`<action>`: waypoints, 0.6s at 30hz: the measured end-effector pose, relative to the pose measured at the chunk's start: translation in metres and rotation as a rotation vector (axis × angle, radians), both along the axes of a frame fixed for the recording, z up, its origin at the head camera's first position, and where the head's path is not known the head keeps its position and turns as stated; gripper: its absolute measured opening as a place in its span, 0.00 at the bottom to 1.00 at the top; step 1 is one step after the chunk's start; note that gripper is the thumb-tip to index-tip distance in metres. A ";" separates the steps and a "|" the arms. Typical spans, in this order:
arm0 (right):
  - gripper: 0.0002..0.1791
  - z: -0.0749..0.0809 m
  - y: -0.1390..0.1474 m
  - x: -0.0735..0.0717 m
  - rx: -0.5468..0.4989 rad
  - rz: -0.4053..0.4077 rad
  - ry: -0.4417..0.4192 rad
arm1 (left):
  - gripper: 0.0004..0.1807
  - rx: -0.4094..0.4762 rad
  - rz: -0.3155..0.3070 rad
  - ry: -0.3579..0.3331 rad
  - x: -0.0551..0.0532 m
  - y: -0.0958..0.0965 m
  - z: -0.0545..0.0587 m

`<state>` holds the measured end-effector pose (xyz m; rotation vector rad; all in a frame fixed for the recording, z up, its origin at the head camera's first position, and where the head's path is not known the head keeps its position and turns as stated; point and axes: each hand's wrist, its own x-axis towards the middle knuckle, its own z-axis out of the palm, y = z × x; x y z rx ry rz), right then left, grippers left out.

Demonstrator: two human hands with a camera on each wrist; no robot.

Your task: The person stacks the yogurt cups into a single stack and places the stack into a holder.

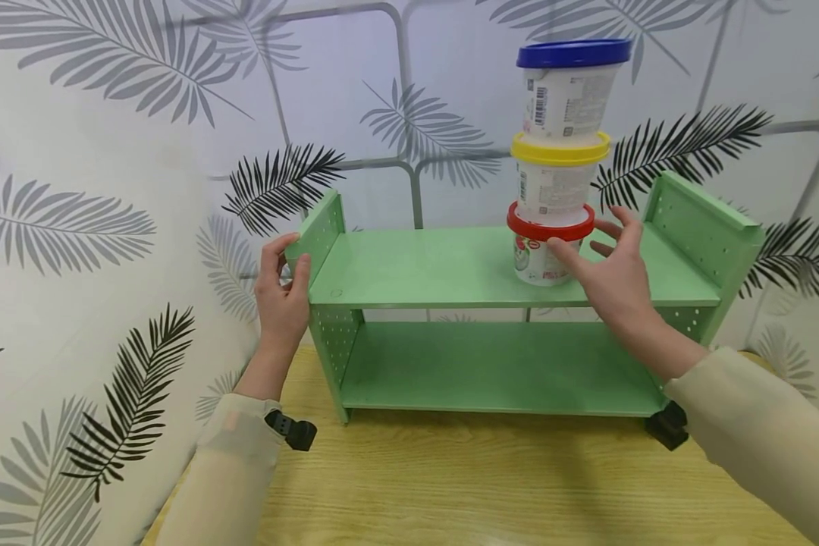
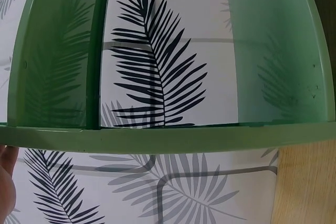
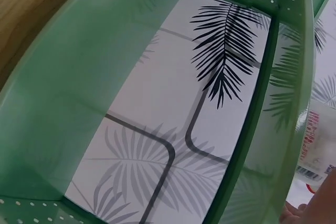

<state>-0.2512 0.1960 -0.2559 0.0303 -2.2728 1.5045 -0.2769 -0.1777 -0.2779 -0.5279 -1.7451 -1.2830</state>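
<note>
My left hand grips the left side panel of a green metal shelf, thumb on the inner face and fingers round the outside. On the upper board, right of the middle, three white tubs stand stacked: the bottom tub with a red lid, the middle tub with a yellow lid, the top tub with a blue lid. Beside the bottom tub my right hand is spread, its thumb across the front below the red lid and its fingertips at the lid's right edge.
The shelf stands on a wood-grain table, its lower board near the tabletop. Behind it hangs a leaf-patterned backdrop. The shelf's right side panel rises just beyond my right hand.
</note>
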 end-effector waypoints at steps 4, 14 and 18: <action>0.53 -0.005 0.014 0.018 0.034 0.002 0.026 | 0.14 -0.006 -0.007 -0.013 0.001 -0.001 0.001; 0.45 -0.026 0.054 0.064 0.187 -0.027 0.203 | 0.27 -0.153 -0.047 -0.198 0.002 -0.030 -0.008; 0.46 -0.033 0.074 0.075 0.230 -0.035 0.311 | 0.33 -0.237 -0.021 -0.254 0.012 -0.048 -0.025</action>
